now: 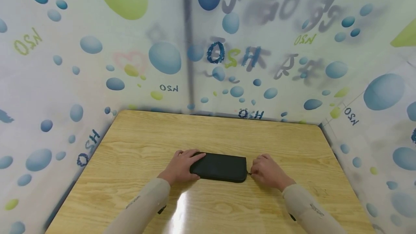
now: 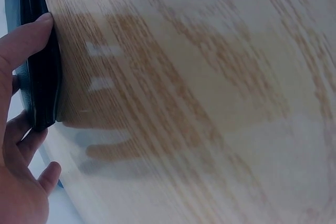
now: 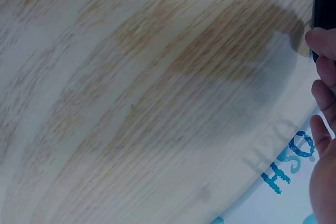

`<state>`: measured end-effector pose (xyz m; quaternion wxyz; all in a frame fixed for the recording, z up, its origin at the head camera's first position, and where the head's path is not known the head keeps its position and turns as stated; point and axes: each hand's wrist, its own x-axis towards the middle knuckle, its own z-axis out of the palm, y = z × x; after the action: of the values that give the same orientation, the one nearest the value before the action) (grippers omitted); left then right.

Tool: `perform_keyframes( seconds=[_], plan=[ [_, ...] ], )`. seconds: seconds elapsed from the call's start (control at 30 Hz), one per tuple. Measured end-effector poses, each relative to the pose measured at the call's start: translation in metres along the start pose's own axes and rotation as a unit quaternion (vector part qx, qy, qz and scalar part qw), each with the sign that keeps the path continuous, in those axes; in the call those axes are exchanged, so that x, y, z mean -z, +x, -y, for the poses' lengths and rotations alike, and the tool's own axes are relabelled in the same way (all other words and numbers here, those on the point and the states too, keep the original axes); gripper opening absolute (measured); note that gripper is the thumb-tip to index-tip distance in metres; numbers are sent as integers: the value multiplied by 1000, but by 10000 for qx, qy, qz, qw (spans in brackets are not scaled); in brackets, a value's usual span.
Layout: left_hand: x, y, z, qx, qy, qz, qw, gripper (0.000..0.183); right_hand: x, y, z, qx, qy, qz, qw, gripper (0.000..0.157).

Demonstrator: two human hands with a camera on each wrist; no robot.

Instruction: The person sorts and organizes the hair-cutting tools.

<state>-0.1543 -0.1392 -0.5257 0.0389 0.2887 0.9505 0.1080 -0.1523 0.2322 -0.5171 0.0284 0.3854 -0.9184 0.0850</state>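
Observation:
A black zip-around wallet [image 1: 224, 167] lies flat on the wooden table in the head view. My left hand [image 1: 182, 166] grips its left end, thumb at the near edge and fingers over the top and far side. The left wrist view shows the side edge of the wallet [image 2: 39, 72] between the thumb and fingers of the left hand [image 2: 21, 182]. At the right end, my right hand [image 1: 267, 170] pinches the small dark zipper pull [image 1: 248, 173] at the near right corner. In the right wrist view, only a sliver of the wallet [image 3: 325, 3] shows beside the right hand [image 3: 325, 177].
The light wooden table [image 1: 146, 133] extends around both hands, with a bright reflection near its front. Walls [image 1: 169, 17] printed with blue and green drops and lettering stand behind it and at both sides.

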Motion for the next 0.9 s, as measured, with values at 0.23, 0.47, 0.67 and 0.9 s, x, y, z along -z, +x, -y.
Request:
perform_keyframes(
  seconds=[0.23, 0.47, 0.67, 0.9],
  plan=[
    [2, -1, -1, 10, -18, -13, 10000, 79, 0, 0, 6, 90, -15, 146, 9999, 9],
    [2, -2, -1, -53, 86, -71, 9999, 80, -1, -1, 10, 186, 77, 103, 9997, 11],
    [2, -2, -2, -93, 128, -125, 9998, 79, -2, -1, 15, 355, 53, 29, 9994, 10],
    [4, -2, -3, -65, 43, -124, 9999, 78, -1, 1, 22, 304, 34, 228, 9993, 10]
  ],
)
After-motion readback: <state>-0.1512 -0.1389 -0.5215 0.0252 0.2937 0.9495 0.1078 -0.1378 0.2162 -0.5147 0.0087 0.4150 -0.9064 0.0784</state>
